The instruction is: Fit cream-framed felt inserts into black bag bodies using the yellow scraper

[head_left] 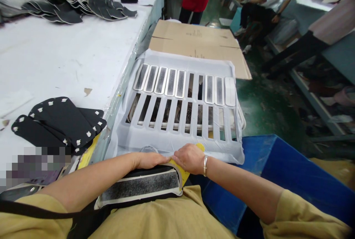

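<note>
My right hand (190,158) is closed on a bendy yellow sheet (184,177), with one corner sticking out beyond the knuckles. The fingertips of my left hand (151,160) pinch together beside it, at the same sheet's upper edge. Under both hands, against my body, lies a dark padded piece (144,186) with a speckled grey-black strip and a white border. Ahead of me a white slotted frame (169,143) carries two rows of openings. Several white-edged grey strips (161,80) lie over its far row, while the near row shows open slots.
A white table (69,57) runs along my left, bearing black rounded pieces with white tabs (62,122) and piled dark curved pieces (91,4). Cardboard (194,39) lies behind the frame. At my right stands a blue bin (266,179). People are farther back.
</note>
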Action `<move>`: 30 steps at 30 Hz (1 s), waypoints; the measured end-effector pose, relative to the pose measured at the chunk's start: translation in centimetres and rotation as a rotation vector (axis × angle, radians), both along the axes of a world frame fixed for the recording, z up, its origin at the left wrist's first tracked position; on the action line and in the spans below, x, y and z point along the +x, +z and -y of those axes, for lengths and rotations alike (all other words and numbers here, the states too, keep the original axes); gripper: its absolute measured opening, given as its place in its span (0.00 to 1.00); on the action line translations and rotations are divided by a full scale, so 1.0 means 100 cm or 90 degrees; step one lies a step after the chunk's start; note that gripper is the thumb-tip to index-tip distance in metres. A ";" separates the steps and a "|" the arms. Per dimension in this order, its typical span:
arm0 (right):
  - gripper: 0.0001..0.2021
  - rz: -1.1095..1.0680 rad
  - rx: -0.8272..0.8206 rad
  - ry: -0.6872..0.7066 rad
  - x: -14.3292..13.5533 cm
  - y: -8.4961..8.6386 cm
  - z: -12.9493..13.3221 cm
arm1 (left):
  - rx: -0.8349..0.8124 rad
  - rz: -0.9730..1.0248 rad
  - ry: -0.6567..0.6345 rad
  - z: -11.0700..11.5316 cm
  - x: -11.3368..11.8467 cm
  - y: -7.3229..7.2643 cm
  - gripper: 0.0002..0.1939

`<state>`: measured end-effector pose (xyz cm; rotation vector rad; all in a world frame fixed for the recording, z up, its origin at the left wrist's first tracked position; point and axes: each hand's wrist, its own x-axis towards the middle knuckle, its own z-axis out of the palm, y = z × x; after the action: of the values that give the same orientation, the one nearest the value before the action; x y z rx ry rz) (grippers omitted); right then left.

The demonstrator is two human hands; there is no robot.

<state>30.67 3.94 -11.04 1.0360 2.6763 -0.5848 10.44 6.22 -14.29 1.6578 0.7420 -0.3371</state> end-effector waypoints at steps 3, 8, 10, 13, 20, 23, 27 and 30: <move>0.22 0.008 -0.012 -0.030 -0.001 0.003 0.009 | -0.015 0.047 -0.075 0.000 0.001 0.002 0.28; 0.23 0.034 -0.031 -0.149 -0.007 0.011 0.029 | -0.045 0.069 -0.070 0.002 0.006 0.016 0.27; 0.24 0.045 -0.036 -0.187 -0.008 0.015 0.037 | -0.061 0.095 -0.080 0.004 0.006 0.022 0.26; 0.23 0.042 -0.046 -0.201 0.001 0.017 0.044 | -0.038 0.119 -0.108 0.004 0.003 0.029 0.26; 0.23 -0.581 -0.444 -0.450 0.048 0.015 0.027 | -0.007 0.059 -0.139 -0.001 0.000 0.033 0.35; 0.27 -0.780 -0.454 -0.501 0.038 0.019 0.019 | 0.006 0.057 -0.088 0.000 0.006 0.028 0.25; 0.23 -1.085 -0.545 -0.501 -0.001 0.021 0.017 | 0.024 0.082 -0.051 0.005 0.010 0.021 0.21; 0.21 -1.170 -0.633 -0.470 -0.020 0.016 0.018 | 0.023 0.067 -0.018 0.009 0.010 0.021 0.20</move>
<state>28.65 2.13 -9.40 1.2188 1.5365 -3.8197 11.40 5.32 -12.16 1.7072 0.6495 -0.2549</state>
